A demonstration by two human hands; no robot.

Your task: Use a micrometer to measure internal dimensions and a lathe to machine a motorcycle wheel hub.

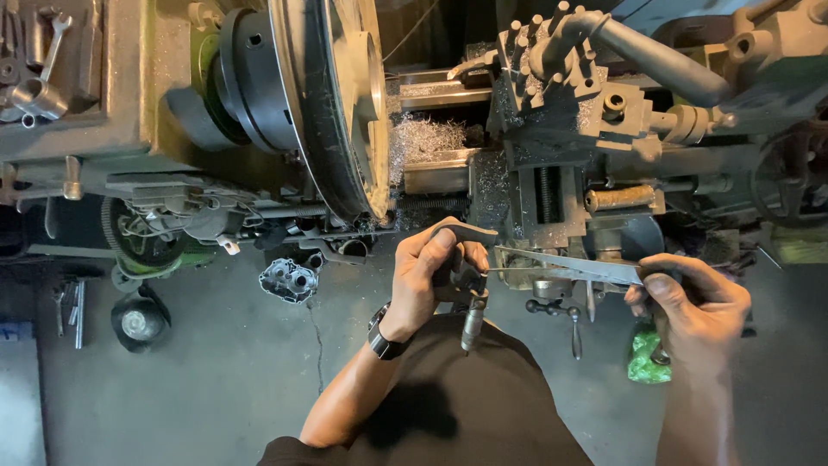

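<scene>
My left hand [423, 276] grips a grey micrometer [472, 311] by its curved frame, with the thimble hanging down toward my body. My right hand [694, 302] pinches the right end of a thin, long metal strip [569, 265]. The strip's left tip reaches into the micrometer's jaws beside my left thumb. Both hands are held in front of a lathe, just below its carriage [552, 185]. A dark watch sits on my left wrist.
The lathe's large round chuck plate [332, 95] stands upper centre, with metal shavings [427, 138] beside it. The tool post [561, 69] and handles are upper right. A wrench and sockets [39, 69] lie upper left. A cast metal part [289, 280] and a green bag [647, 354] are on the concrete floor.
</scene>
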